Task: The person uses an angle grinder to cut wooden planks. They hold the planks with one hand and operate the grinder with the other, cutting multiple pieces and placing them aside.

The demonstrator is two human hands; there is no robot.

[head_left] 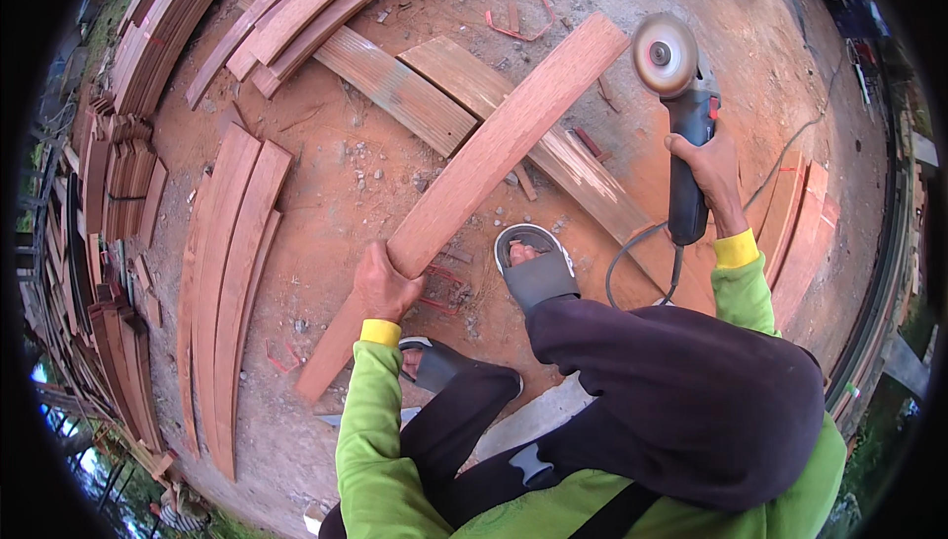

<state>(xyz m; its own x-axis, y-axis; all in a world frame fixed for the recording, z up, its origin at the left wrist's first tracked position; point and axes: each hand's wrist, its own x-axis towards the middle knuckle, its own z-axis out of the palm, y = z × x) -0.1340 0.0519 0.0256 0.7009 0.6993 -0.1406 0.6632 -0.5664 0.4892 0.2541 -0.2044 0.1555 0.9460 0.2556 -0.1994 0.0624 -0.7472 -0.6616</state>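
Observation:
My left hand point(386, 283) is closed around a reddish wooden plank point(509, 132), which runs slantwise from near my left foot up to the far right. Its far part lies across two weathered boards on the ground. In my right hand point(713, 172) is an angle grinder point(691, 119), gripped by its dark body and held upright. The grinder's round disc point(665, 53) is at the top, to the right of the plank's far end and apart from it. A cord point(677, 268) leaves the grinder's lower end.
Weathered boards point(400, 93) lie under the plank. Stacked planks point(229, 282) rest at left, with more piles point(326, 1) at far left. Short planks point(795, 233) lie at right, beside the cord. Red strapping point(523, 21) litters the dirt. My sandalled feet point(538, 261) stand close to the plank.

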